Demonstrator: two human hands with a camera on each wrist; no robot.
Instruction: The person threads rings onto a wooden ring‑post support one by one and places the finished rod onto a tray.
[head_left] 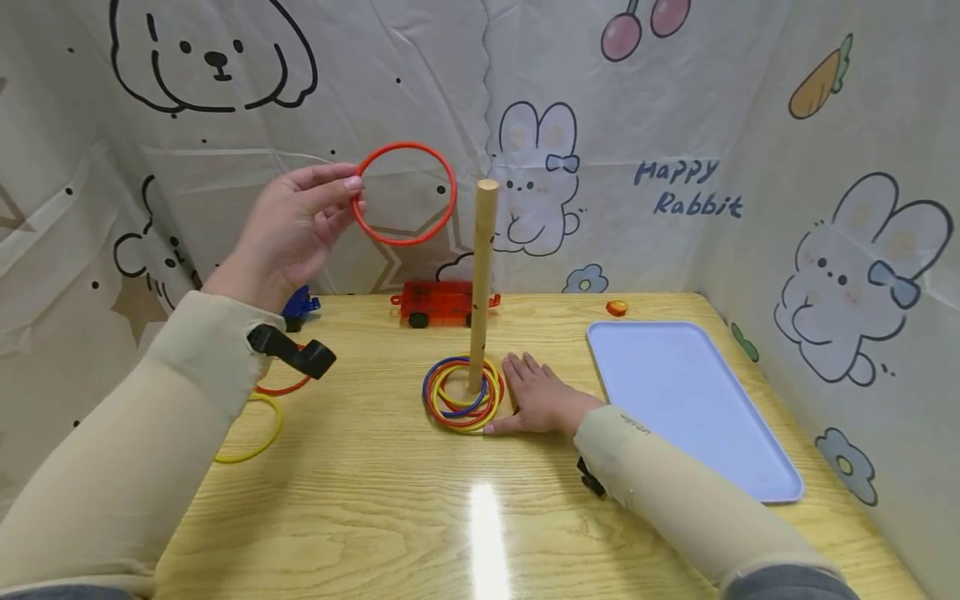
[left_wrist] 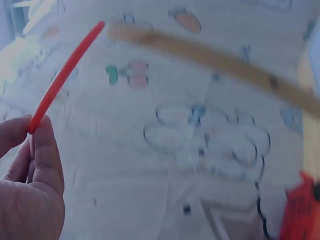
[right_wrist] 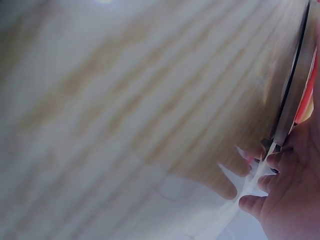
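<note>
My left hand pinches a thin red ring by its left edge between thumb and fingers, raised well above the table. In the left wrist view the ring appears nearly edge-on. Just right of it in the head view stands an upright wooden peg, and the ring is not around it. Several red, yellow and blue rings lie stacked around the peg's foot. My right hand rests palm down on the table with fingers extended, thumb and fingertips right at the stack's right edge.
A red toy wagon sits behind the peg, with a blue toy part to its left. A yellow ring and another red ring lie under my left forearm. On the right is a lavender tray; a small orange-red piece lies behind it.
</note>
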